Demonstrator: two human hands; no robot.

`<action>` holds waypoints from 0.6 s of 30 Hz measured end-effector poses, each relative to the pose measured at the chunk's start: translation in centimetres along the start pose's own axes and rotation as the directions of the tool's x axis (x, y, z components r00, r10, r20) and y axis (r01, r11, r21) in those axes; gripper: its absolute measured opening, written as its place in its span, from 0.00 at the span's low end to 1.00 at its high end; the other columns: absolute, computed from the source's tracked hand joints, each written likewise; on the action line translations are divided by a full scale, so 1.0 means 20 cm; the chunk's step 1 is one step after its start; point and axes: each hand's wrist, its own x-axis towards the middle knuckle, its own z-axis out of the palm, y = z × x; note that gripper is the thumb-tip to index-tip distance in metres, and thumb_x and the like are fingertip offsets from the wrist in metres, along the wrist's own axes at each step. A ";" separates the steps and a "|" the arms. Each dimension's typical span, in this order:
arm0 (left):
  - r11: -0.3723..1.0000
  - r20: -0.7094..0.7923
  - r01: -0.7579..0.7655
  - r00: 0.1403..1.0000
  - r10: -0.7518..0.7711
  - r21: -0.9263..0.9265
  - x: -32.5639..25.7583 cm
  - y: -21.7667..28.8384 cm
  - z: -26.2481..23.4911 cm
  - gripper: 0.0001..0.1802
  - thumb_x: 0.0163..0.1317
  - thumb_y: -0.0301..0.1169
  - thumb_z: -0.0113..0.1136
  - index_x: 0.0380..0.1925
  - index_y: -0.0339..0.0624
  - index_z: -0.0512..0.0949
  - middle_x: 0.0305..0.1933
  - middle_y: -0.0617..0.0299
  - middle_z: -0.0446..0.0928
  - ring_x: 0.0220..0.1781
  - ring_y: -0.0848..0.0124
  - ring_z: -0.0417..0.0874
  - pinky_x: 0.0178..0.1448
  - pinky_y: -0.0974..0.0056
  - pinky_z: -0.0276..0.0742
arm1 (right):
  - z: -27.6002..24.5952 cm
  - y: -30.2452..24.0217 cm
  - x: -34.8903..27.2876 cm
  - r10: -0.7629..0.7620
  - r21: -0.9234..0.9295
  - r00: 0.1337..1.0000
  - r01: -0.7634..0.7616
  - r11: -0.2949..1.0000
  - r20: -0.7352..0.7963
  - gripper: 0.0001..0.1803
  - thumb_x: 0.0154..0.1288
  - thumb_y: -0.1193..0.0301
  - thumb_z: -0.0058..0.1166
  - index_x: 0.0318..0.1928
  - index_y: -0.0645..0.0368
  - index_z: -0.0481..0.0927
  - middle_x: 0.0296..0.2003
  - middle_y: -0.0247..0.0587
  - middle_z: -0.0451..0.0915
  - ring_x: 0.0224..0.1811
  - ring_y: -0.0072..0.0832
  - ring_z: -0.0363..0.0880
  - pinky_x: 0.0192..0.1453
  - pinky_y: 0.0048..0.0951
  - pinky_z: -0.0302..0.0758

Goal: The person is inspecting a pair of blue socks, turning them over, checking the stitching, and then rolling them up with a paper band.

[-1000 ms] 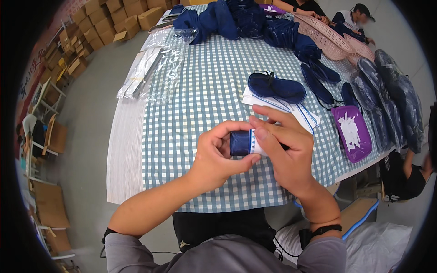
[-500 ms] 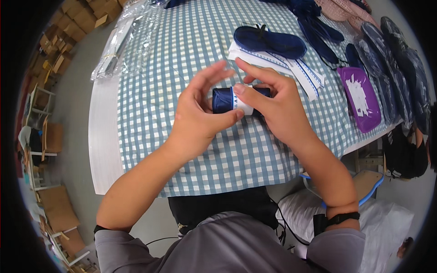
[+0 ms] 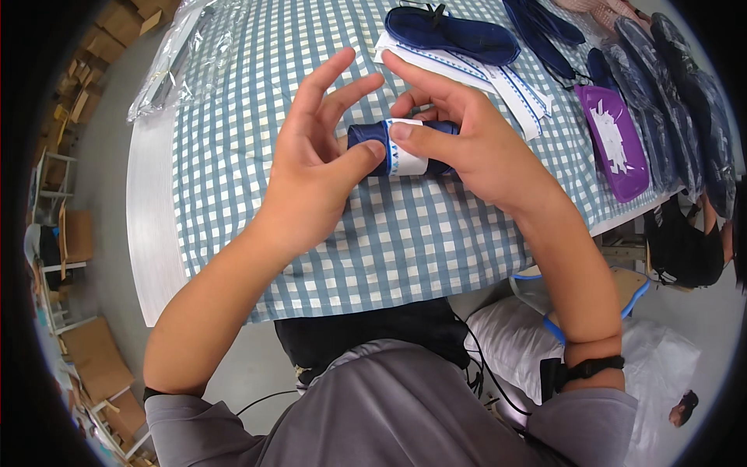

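A navy fabric roll (image 3: 367,135) lies crosswise between my hands, low over the checked cloth. A white paper band (image 3: 408,149) with a blue pattern goes around its middle. My left hand (image 3: 311,163) holds the left end, thumb pressed on the front, while its index and middle fingers stick up off the roll. With its thumb on the band, my right hand (image 3: 482,140) grips the right part; its index finger is stretched away and other fingers curl behind. The fingertips behind the roll are partly hidden.
Beyond my hands, a flat navy padded piece (image 3: 451,35) with a black strap lies on white patterned paper strips (image 3: 517,101). A purple tray (image 3: 615,144) and plastic-wrapped navy items (image 3: 685,101) line the right side. Clear plastic wrapping (image 3: 167,74) sits at the far left table edge.
Both hands and the roll appear slightly higher and further left in the picture, as the whole view has shifted. My left fingers have spread and lifted; the left thumb has moved toward the roll's left part.
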 end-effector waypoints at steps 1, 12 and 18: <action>1.000 -0.010 -0.001 1.000 0.001 0.016 0.00 0.00 0.00 0.49 0.66 0.14 0.62 0.85 0.47 0.54 0.80 0.41 0.67 0.52 0.79 0.83 0.46 0.74 0.82 | 0.00 0.00 0.00 0.016 0.023 1.000 -0.016 1.000 0.006 0.41 0.72 0.70 0.68 0.83 0.51 0.68 0.50 0.38 0.80 0.49 0.24 0.78 0.53 0.27 0.79; 0.999 -0.014 0.037 0.999 -0.037 -0.004 0.02 -0.03 0.01 0.49 0.65 0.10 0.57 0.85 0.47 0.54 0.83 0.44 0.64 0.57 0.73 0.86 0.53 0.71 0.85 | -0.10 -0.02 -0.03 0.166 0.348 0.978 -0.199 0.916 0.124 0.47 0.73 0.77 0.62 0.88 0.52 0.55 0.62 0.43 0.78 0.57 0.21 0.80 0.66 0.25 0.77; 0.977 -0.060 -0.125 0.991 0.116 -0.172 0.02 0.04 0.05 0.49 0.66 0.13 0.60 0.85 0.45 0.51 0.86 0.44 0.60 0.63 0.69 0.84 0.58 0.68 0.85 | -0.04 -0.07 -0.15 0.147 0.401 0.949 -0.024 0.916 -0.278 0.40 0.83 0.67 0.56 0.86 0.63 0.53 0.65 0.49 0.79 0.65 0.31 0.82 0.66 0.36 0.82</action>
